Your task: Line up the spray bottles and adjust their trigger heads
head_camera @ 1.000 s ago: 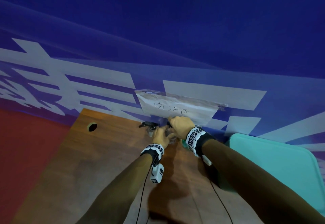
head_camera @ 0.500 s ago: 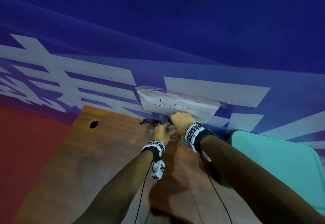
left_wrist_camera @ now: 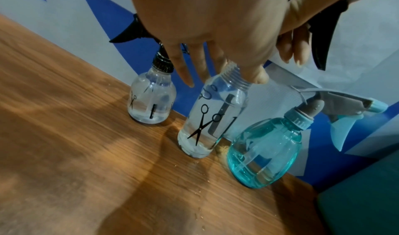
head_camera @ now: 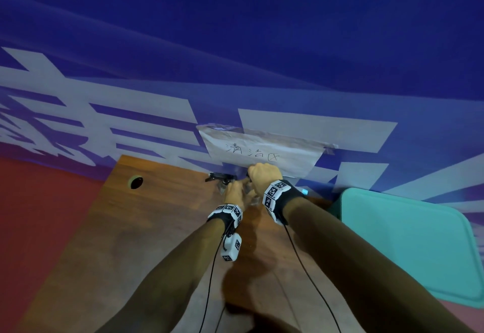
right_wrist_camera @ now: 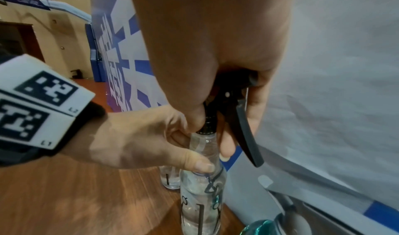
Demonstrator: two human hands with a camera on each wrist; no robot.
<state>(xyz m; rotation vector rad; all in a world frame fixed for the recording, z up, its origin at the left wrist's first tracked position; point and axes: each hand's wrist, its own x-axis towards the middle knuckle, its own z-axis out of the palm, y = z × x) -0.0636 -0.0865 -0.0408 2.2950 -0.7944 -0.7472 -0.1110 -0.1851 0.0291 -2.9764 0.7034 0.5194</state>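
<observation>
We hold the middle bottle point(left_wrist_camera: 212, 117) upright on the counter point(left_wrist_camera: 86, 153) with the left hand point(right_wrist_camera: 138, 139) while the right hand point(right_wrist_camera: 215, 54), at 12 o'clock, grips the sprayer point(right_wrist_camera: 235, 112) at the neck, not yet visibly tightened.

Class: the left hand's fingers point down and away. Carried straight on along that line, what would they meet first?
Probably the wooden tabletop, in the gap between the two clear scissor-print bottles: the left hand steadies the middle one; depth is unclear.
</observation>
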